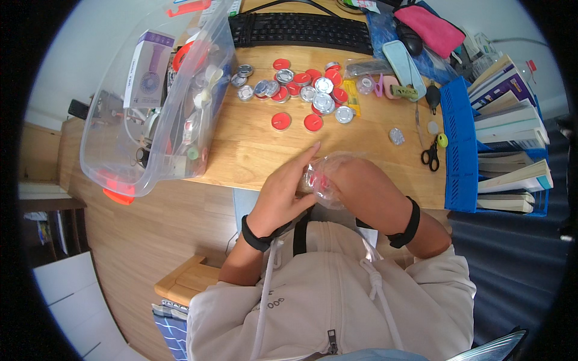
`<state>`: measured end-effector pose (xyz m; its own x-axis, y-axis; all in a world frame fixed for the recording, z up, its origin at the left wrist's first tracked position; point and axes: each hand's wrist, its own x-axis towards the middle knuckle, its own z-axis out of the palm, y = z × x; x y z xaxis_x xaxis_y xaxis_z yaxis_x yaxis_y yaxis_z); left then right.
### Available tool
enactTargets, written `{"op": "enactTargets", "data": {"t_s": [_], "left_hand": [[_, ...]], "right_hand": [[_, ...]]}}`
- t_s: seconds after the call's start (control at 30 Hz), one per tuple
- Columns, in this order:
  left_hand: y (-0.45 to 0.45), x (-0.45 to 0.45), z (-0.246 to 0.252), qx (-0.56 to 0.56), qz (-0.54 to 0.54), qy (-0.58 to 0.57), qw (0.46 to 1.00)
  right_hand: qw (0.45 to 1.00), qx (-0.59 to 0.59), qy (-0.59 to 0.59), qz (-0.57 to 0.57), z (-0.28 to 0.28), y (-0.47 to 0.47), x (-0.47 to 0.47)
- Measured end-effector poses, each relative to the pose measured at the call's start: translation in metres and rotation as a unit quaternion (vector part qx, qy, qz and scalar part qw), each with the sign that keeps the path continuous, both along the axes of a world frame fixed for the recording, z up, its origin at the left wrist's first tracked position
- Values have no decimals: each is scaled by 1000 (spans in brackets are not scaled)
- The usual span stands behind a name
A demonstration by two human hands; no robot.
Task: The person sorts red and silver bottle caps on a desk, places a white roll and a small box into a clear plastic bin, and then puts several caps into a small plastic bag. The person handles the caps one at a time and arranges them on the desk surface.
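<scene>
A clear plastic bag [326, 198] with something red inside is in front of me at the table's near edge. My left hand [284, 189] holds the bag's left side between its thumb and its outstretched fingers. From the right, my right hand [354, 180] reaches into the bag; film covers its fingers, so their grip cannot be made out. Beyond my hands lie several tealight candles, some with red wax up [281, 121] and others with silver metal bases up [323, 103]. Two red ones are a little nearer than the main cluster.
An open clear storage box [153, 176] stands left, with a boxed fan [150, 70] in it. A black keyboard [300, 31] lies at the back. To the right are black scissors [431, 158], a crumpled foil piece [396, 136] and a blue book rack [458, 149].
</scene>
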<state>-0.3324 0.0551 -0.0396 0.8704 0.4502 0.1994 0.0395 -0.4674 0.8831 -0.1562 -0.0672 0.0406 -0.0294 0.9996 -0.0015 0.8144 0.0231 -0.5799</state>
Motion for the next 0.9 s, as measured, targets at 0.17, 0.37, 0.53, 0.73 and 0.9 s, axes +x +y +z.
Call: {"op": "enactTargets", "data": {"t_s": [0.17,0.37,0.53,0.73,0.9], "left_hand": [[0,0,-1,-10,0,2,1000],[1,1,-2,14,5,-20,1000],[0,0,-3,-4,8,-8,1000],[0,1,0,-4,14,3,1000],[-2,1,1,-36,23,7,999]], "right_hand": [[999,10,31,25,-2,2,1],[998,47,37,24,-9,0,1],[999,32,16,20,-13,-1,1],[999,11,-30,-10,12,-6,3],[997,20,-2,-72,28,-5,3]]}}
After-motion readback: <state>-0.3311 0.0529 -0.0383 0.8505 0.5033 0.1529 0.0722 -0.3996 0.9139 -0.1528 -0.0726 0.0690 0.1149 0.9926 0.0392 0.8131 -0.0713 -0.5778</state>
